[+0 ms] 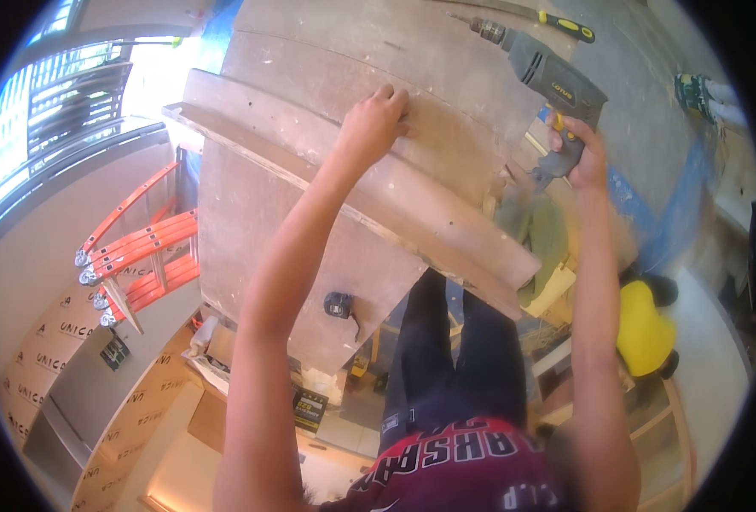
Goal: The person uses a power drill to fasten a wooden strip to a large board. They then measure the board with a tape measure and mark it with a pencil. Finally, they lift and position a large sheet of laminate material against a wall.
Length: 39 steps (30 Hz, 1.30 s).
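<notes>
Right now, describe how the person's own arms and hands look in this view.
Both arms are bare from shoulder to fingertips: no sleeves reach the forearms, and no gloves, watch or bands show. The left hand and right hand are uncovered, with no rings that can be made out. At the lower edge, a dark red top with pale lettering covers the torso, above dark trousers.

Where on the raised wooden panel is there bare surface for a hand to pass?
The wooden panel is bare above and left of the left hand, up to the shelf edge. It is crowded at the right, where the right hand holds the grey drill below a yellow-handled tool.
</notes>
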Available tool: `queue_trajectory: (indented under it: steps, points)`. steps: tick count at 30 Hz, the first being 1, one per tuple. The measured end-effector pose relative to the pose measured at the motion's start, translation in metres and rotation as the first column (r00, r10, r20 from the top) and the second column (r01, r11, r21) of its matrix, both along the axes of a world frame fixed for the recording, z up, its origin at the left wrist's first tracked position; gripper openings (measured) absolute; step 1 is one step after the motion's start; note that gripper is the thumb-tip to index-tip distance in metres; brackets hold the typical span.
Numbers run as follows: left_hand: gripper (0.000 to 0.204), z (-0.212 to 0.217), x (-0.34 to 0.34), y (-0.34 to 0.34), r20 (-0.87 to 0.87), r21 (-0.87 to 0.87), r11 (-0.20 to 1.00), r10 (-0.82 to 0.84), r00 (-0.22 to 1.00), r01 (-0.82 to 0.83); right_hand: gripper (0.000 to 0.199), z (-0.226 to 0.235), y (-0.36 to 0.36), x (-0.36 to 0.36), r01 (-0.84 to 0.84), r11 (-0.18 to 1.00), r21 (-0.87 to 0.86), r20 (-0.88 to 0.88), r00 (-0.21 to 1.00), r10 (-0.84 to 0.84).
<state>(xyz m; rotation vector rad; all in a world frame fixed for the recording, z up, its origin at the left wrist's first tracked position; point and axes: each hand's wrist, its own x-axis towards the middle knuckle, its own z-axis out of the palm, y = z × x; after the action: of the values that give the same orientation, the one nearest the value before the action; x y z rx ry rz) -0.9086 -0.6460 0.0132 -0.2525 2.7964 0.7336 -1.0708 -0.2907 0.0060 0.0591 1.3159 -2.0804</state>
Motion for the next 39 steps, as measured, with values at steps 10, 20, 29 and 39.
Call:
queue_trajectory:
  steps: [10, 20, 29, 39]
  points:
    - [0.021, -0.007, -0.017, -0.016, -0.154, 0.192, 0.95, 0.277, 0.948, -0.246, 0.034, -0.012, -0.028, 0.014, 0.098, 0.954, 0.282, -0.072, 0.994, -0.081]
    - [0.067, 0.06, 0.018, -0.039, -0.603, 0.034, 0.787, 0.507, 0.616, -0.615, 0.078, -0.023, -0.08, 0.012, 0.532, 0.504, 0.681, -0.628, 0.778, 0.027]
    - [0.096, 0.016, 0.165, 0.094, 0.212, 0.64, -0.064, 0.973, 0.096, -0.766, 0.1, -0.013, -0.083, 0.011, 0.405, 0.499, 0.766, -0.585, 0.761, 0.28]
    - [0.088, -0.014, 0.148, 0.113, 0.015, 0.871, -0.017, 1.0, -0.009, -0.491, 0.049, 0.051, 0.09, 0.189, -0.465, 0.342, 0.816, 0.048, 0.645, 0.762]
